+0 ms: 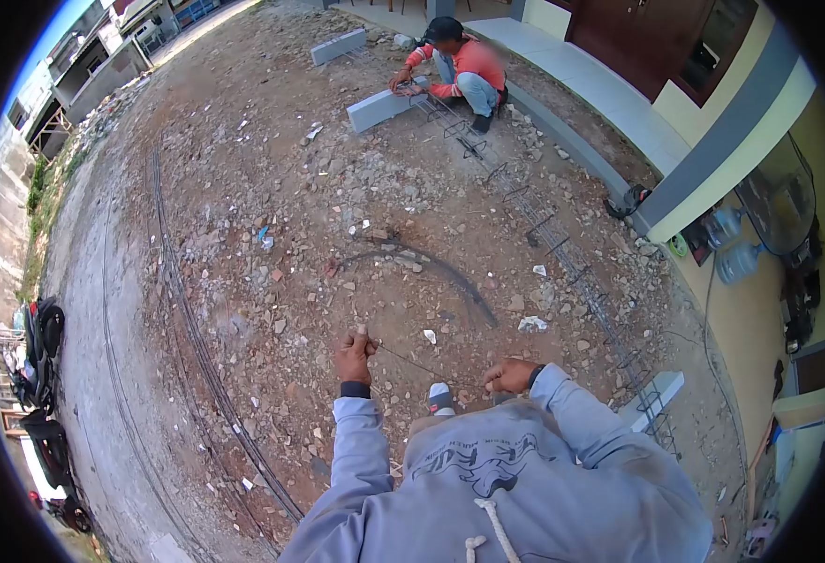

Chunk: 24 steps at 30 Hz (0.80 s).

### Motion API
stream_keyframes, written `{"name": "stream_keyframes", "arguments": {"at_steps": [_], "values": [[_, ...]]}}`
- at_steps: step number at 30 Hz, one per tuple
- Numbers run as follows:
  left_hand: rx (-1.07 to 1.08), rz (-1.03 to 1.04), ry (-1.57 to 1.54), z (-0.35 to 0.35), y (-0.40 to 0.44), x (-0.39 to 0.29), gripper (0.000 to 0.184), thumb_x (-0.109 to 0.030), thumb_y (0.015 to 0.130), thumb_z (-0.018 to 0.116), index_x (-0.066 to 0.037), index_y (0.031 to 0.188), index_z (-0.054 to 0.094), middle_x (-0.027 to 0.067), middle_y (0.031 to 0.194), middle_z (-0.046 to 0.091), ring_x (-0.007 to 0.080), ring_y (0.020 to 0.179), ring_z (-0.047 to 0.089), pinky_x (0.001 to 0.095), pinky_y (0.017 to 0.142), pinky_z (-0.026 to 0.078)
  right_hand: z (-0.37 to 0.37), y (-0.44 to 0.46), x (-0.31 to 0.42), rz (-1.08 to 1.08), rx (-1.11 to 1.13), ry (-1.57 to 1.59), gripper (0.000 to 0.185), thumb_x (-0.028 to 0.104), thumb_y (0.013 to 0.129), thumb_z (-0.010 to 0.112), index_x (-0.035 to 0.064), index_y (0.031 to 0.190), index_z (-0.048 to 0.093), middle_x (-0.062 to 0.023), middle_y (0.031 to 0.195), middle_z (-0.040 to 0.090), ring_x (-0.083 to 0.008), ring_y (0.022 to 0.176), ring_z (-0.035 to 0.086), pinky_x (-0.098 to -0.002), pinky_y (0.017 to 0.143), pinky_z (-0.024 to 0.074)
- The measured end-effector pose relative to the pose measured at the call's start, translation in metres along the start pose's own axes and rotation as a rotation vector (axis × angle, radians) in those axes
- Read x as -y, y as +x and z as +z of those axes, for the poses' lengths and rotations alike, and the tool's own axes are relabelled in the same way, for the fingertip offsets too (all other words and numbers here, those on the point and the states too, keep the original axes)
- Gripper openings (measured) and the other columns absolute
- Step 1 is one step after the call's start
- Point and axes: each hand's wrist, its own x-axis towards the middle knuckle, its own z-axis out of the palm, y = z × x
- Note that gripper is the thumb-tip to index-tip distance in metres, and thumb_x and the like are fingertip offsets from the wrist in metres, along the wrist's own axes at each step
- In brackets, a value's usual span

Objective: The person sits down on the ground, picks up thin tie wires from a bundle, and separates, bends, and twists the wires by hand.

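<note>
A thin brownish wire (412,360) stretches between my two hands, in front of my body and above the rubble ground. My left hand (354,358) is closed on one end, its fingers pinched together. My right hand (512,375) is closed too, knuckles up, at the wire's other end. Below and between them shows one of my feet (440,399). To the right of my hands lies a long cage of steel bars with square stirrups (576,272). Its near end rests on a pale block (651,399).
A co-worker in a red top (478,64) squats at the cage's far end, hands at the bars over another pale block (384,105). Long steel rods (182,305) lie along the left. A dark curved strip (445,267) lies ahead. A pillar (731,155) stands right; motorcycles (45,352) left.
</note>
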Motion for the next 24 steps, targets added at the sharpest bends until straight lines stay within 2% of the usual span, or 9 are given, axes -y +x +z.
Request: {"name": "stream_keyframes", "arguments": {"at_steps": [2,5,8,11,14,18,22,24], "values": [[0.034,-0.04,0.014,-0.001,0.0,0.008,0.027,-0.025,0.087,0.062,-0.01,0.067,0.052,0.0007,0.055,0.049,0.0117,0.053,0.05,0.0269,0.055,0.045,0.013,-0.007,0.001,0.094,0.164,0.129,0.021,0.026,0.083,0.057,0.009,0.093,0.067,-0.0029,0.07,0.061,-0.011,0.061,0.053,-0.0283,0.057,0.0434],[-0.006,-0.097,-0.016,-0.001,0.003,0.015,0.027,-0.026,0.086,0.063,-0.011,0.068,0.052,0.0007,0.056,0.049,0.0115,0.053,0.05,0.0266,0.055,0.045,0.018,-0.022,0.002,0.098,0.117,0.259,0.02,0.025,0.085,0.056,0.0106,0.093,0.067,0.0014,0.064,0.056,-0.0076,0.056,0.05,-0.025,0.05,0.0401],[0.045,-0.137,-0.034,0.001,0.014,0.013,0.025,-0.03,0.088,0.06,-0.009,0.074,0.055,0.0021,0.059,0.054,0.0109,0.056,0.053,0.0261,0.058,0.046,0.024,-0.032,-0.006,-0.006,-0.103,0.423,0.021,0.025,0.084,0.056,0.0104,0.094,0.066,0.0023,0.061,0.052,-0.0074,0.054,0.049,-0.024,0.048,0.0392],[0.035,-0.206,0.253,0.035,0.005,-0.001,0.029,-0.036,0.088,0.058,-0.008,0.087,0.058,0.0043,0.07,0.06,0.012,0.064,0.058,0.0256,0.061,0.047,0.029,-0.034,-0.011,-0.034,-0.223,0.519,0.022,0.026,0.084,0.056,0.01,0.094,0.066,0.0011,0.062,0.054,-0.0082,0.055,0.05,-0.0243,0.048,0.0395],[0.237,-0.238,0.362,0.059,-0.002,0.014,0.035,-0.04,0.088,0.057,-0.007,0.099,0.059,0.0057,0.08,0.064,0.013,0.071,0.061,0.0252,0.064,0.048,0.036,-0.036,-0.017,-0.06,-0.307,0.49,0.023,0.027,0.083,0.056,0.0094,0.095,0.066,-0.0014,0.063,0.056,-0.0114,0.055,0.052,-0.0277,0.05,0.0422],[0.337,-0.301,0.304,0.096,-0.027,0.041,0.033,-0.037,0.089,0.056,-0.006,0.099,0.06,0.0055,0.083,0.064,0.0128,0.07,0.061,0.025,0.064,0.049,0.06,-0.049,-0.036,-0.095,-0.408,0.469,0.023,0.023,0.085,0.054,0.0072,0.097,0.065,-0.0016,0.066,0.058,-0.0112,0.059,0.053,-0.0291,0.055,0.043],[0.269,-0.356,0.129,0.126,-0.04,0.061,0.028,-0.03,0.09,0.056,-0.004,0.096,0.06,0.0043,0.077,0.061,0.0122,0.066,0.059,0.0234,0.063,0.049,0.088,-0.075,-0.071,-0.079,-0.531,0.591,0.022,0.022,0.086,0.053,0.0064,0.095,0.065,-0.0029,0.069,0.06,-0.0119,0.061,0.055,-0.0295,0.058,0.0434],[0.311,-0.325,0.197,0.142,-0.055,0.059,0.027,-0.029,0.09,0.057,-0.003,0.096,0.06,0.0038,0.075,0.06,0.0116,0.065,0.057,0.023,0.063,0.049,0.101,-0.091,-0.086,-0.113,-0.59,0.643,0.021,0.022,0.086,0.053,0.0061,0.094,0.065,-0.0038,0.071,0.061,-0.0123,0.064,0.056,-0.0293,0.06,0.0441]]}}
